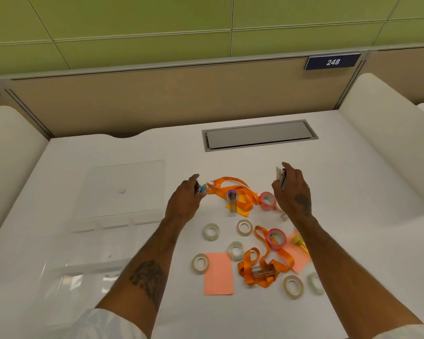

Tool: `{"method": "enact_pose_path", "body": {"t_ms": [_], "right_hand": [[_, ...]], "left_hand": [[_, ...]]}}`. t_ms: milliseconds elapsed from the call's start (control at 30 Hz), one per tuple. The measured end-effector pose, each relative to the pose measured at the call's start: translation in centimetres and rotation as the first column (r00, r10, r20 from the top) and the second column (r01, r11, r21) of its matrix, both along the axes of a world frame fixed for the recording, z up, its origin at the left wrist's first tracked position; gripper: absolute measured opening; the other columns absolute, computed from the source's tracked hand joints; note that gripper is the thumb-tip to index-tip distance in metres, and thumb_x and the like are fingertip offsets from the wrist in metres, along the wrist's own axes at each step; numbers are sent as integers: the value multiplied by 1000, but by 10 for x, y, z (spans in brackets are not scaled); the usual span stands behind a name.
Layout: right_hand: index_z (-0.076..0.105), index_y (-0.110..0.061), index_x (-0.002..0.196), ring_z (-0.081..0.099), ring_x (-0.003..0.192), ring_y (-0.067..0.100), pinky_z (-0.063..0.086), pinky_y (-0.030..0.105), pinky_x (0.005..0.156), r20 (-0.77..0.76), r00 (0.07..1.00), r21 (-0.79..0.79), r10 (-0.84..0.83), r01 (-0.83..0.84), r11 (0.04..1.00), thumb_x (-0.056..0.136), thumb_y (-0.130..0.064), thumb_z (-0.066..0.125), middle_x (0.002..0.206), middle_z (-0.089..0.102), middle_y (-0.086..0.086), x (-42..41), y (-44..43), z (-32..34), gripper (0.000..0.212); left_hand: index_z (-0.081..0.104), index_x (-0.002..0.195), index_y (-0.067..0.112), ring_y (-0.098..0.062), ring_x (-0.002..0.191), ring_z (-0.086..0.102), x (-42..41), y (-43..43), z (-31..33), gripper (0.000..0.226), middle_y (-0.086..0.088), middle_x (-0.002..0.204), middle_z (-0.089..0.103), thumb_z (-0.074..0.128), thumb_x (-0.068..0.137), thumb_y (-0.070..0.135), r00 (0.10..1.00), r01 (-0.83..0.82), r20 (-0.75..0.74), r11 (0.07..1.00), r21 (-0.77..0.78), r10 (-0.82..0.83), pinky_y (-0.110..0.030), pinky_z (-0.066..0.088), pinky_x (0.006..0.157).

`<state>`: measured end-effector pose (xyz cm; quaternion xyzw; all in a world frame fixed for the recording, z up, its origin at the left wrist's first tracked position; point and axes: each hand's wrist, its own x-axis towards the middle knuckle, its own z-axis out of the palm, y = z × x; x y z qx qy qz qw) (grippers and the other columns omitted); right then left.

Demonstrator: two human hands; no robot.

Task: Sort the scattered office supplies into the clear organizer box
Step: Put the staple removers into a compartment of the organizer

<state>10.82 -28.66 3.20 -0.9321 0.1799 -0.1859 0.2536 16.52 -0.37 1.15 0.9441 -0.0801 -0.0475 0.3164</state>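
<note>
White desk (255, 167) below: left fingers (193, 181) pinch a blue item (202, 188), right fingers (291, 176) grip a dark item (283, 180).

You are at a numbered office cubicle desk. A tan partition panel (157, 104) backs your white tabletop (340, 182) at 12 o'clock, with a dark blue number plate (333, 61) reading 248 on its top rail at 1 o'clock. A grey rectangular cable hatch (260, 136) sits flush in the tabletop. White rounded side dividers (387, 133) flank you at 9 and 3 o'clock. Clear tape rolls (211, 231) and orange ribbon lanyards (242, 265) lie at 6 o'clock.
</note>
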Motion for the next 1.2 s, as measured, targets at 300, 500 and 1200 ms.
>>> {"method": "enact_pose_path", "body": {"t_ms": [300,500,1200], "right_hand": [[55,-16,121,58,92,24,41,28,75,60,983,110,173,-179,978,95,-30,52,109,57,10,-18,120,18,29],[61,-18,124,58,101,20,41,24,93,10,967,127,256,-255,959,91,-36,58,117,56,8,-37,193,16,37],[67,-10,108,56,100,23,42,28,82,-330,840,37,430,-444,895,84,-33,70,112,57,10,-118,335,-6,33]], "left_hand": [[55,126,17,-22,99,62,-34,89,39,31,-5,136,40,55,97,29,985,30,170,995,-96,-14,-19,42,84],[55,126,20,-13,95,59,-67,154,51,28,-5,137,44,54,98,25,981,77,186,991,-114,-55,-17,42,85],[58,131,27,-22,110,59,-158,217,23,42,-4,125,59,63,91,37,992,87,89,994,68,-93,-36,48,96]]}}
